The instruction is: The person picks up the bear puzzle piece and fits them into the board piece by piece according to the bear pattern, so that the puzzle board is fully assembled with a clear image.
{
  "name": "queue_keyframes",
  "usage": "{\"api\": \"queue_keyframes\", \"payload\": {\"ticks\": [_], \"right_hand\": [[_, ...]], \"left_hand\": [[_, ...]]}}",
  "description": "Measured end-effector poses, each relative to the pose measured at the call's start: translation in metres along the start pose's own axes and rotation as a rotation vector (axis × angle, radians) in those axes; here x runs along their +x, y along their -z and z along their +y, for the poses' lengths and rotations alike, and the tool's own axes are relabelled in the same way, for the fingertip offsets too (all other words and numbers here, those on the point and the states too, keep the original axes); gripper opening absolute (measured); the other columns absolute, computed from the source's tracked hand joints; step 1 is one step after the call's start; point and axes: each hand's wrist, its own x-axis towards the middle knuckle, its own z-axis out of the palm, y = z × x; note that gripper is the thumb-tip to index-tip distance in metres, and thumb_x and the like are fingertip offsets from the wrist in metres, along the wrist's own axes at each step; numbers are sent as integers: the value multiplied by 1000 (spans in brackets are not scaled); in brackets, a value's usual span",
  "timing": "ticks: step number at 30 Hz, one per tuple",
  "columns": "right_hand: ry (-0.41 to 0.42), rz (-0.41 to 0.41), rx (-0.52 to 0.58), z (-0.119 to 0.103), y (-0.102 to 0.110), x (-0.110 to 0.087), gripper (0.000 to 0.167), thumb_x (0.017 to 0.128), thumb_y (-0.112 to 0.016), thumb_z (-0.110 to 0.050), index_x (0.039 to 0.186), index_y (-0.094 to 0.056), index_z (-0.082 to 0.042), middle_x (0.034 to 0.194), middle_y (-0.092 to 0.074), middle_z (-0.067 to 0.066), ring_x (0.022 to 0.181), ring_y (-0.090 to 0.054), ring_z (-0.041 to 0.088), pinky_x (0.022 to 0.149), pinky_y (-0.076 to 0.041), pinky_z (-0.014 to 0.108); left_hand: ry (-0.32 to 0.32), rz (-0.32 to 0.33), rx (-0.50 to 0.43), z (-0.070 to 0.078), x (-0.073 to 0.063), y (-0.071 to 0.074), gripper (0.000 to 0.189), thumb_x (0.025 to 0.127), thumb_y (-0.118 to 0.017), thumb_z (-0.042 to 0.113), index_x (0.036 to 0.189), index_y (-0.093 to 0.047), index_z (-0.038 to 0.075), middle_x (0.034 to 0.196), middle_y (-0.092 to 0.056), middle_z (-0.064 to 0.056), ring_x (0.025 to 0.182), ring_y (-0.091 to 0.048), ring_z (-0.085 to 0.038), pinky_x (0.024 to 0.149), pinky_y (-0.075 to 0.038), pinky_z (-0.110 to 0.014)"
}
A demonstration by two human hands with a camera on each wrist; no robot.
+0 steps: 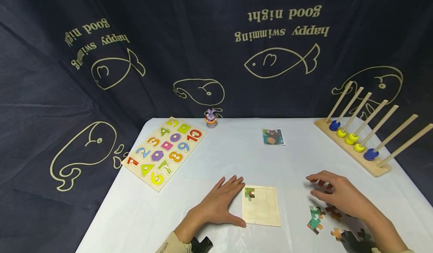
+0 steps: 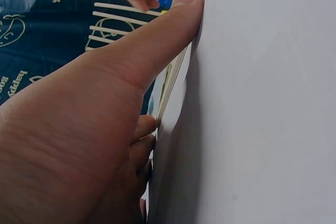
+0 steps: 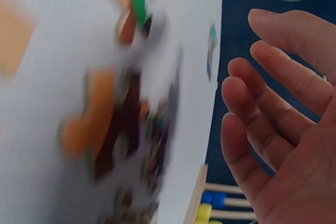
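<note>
My left hand [image 1: 221, 202] lies beside a square wooden puzzle tray [image 1: 262, 211], fingers spread by its upper left corner and thumb at the lower left. In the left wrist view the thumb [image 2: 157, 38] lies along the tray's edge. A green and brown jigsaw piece [image 1: 249, 193] sits in the tray's upper left corner. To the right, my right hand [image 1: 333, 191] hovers over the table with fingers loosely bent and nothing between them. Loose jigsaw pieces [image 1: 315, 223] lie below it, some hidden by the forearm; the right wrist view shows an orange and brown piece [image 3: 113, 124] close up, blurred.
A picture card of a bear [image 1: 273, 137] lies farther back. At the back left are a number and shape board [image 1: 162, 153] and a small purple figurine [image 1: 211, 117]. A wooden peg rack [image 1: 355, 151] with blue and yellow beads stands at the right edge.
</note>
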Motion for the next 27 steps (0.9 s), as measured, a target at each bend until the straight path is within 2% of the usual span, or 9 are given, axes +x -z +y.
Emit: {"api": "queue_keyframes", "payload": {"ticks": [7,12,15,19,27], "right_hand": [[-124,-25,-29,22,9,-13,40,81,-78,-32,116,-68,-16,98,-61,-4,78,-55,8,61,-49,24],[-153,-48,-71,39,12,-23,46,79,-79,-34,118,-67,-13,108,-62,1,88,-58,14,65,-51,24],[-187,-90,-101,45,12,-27,51,76,-81,-31,120,-66,-10,111,-60,3,88,-55,16,64,-49,23],[-196,-110,-115,50,11,-29,49,76,-81,-26,120,-67,-9,108,-58,1,80,-48,11,60,-45,23],[-190,-110,-110,51,7,-27,38,79,-78,-19,115,-71,-8,96,-57,-2,70,-44,8,53,-41,23]], "left_hand": [[-7,7,-11,0,-1,2,115,67,-58,84,153,-27,14,158,-19,-1,145,-12,-21,115,-11,-49],[-4,2,-7,0,0,1,115,66,-56,85,153,-27,14,158,-19,0,145,-12,-20,115,-10,-48],[-1,-3,-5,-1,0,0,116,66,-55,86,153,-26,15,159,-18,1,145,-11,-20,115,-10,-48],[0,-5,0,-1,1,0,116,66,-54,86,153,-26,15,159,-18,1,145,-11,-19,116,-9,-47],[2,-10,-11,-1,1,-1,116,66,-56,85,153,-26,15,159,-18,1,145,-10,-19,116,-9,-47]]}}
